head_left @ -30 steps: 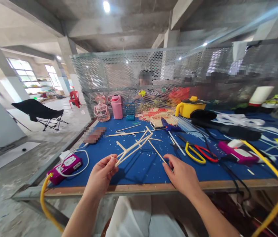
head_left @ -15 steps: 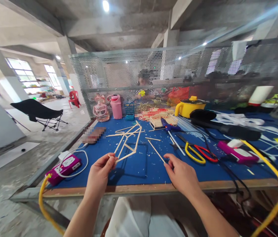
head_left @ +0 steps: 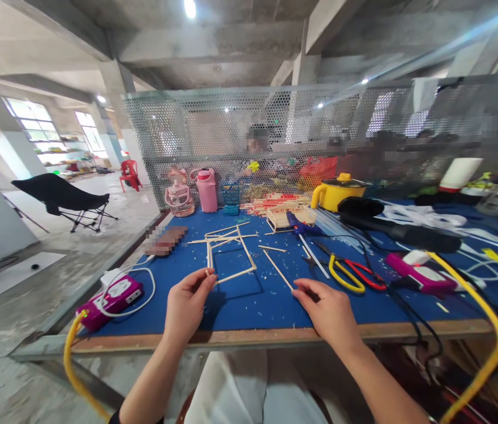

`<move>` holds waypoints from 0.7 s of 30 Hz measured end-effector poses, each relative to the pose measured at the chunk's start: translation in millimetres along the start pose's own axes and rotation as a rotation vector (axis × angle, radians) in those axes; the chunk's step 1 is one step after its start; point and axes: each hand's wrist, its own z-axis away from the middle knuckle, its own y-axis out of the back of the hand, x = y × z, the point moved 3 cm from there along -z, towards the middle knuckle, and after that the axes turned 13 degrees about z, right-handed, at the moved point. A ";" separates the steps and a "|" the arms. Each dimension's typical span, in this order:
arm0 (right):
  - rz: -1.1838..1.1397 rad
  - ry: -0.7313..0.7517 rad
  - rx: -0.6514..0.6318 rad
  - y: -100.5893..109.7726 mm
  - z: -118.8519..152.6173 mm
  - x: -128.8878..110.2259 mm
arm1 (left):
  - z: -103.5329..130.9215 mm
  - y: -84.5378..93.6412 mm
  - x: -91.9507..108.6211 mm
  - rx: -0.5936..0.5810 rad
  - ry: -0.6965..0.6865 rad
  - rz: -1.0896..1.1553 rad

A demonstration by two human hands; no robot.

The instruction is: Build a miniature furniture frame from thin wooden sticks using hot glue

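Observation:
My left hand (head_left: 190, 300) pinches the near left corner of a frame of thin wooden sticks (head_left: 236, 275). The frame is tilted over the blue tabletop and casts a shadow on it. At the right, my right hand (head_left: 326, 306) has thumb and fingers closed at the near end of a single wooden stick (head_left: 279, 270), which slants away to the left. Beyond its far end lies a short wooden stick (head_left: 273, 249). Loose sticks (head_left: 198, 241) lie behind the frame, partly overlapping it in view.
On the right are yellow-and-red-handled pliers (head_left: 348, 277), a blue glue gun (head_left: 299, 225) and a purple power strip (head_left: 421, 277). A second power strip (head_left: 116, 300) sits left. Behind stand a small stick tray (head_left: 277, 222), a pink bottle (head_left: 207, 191) and a yellow pot (head_left: 341, 195).
The frame has turned in my left hand, so it shows as a more open, squarer shape. My right hand and its stick have hardly moved.

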 end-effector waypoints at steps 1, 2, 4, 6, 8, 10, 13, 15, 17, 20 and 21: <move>0.017 0.016 -0.020 -0.3 0.0 -1.4 | -1.3 -1.2 1.1 -0.010 0.011 0.018; 0.047 0.030 -0.043 -0.5 0.0 -3.3 | -2.5 -2.1 1.8 -0.019 0.021 0.039; 0.151 0.043 -0.098 -0.6 -0.7 -8.3 | -4.4 -2.5 1.4 -0.033 0.032 0.091; 0.264 0.042 -0.179 -1.3 -3.1 -13.5 | -4.8 -0.9 -0.8 -0.048 0.029 0.143; 0.331 0.033 -0.270 -2.5 -7.3 -16.8 | -3.1 1.6 -3.1 -0.073 0.032 0.204; 0.356 0.018 -0.330 -3.7 -12.9 -17.2 | 0.4 3.5 -3.5 -0.105 0.042 0.273; 0.380 0.002 -0.363 -5.5 -21.8 -14.0 | 6.1 3.8 -0.5 -0.137 0.059 0.349; 0.389 0.015 -0.387 -6.6 -26.0 -12.4 | 8.5 3.3 1.0 -0.129 0.075 0.361; 0.404 0.028 -0.407 -6.4 -27.9 -12.2 | 9.5 3.2 0.8 -0.103 0.082 0.370; 0.439 0.016 -0.408 -2.3 -26.5 -13.3 | 9.4 4.1 -1.5 -0.071 0.080 0.374; 0.445 0.003 -0.401 0.3 -25.2 -13.6 | 9.2 4.4 -2.1 -0.068 0.073 0.373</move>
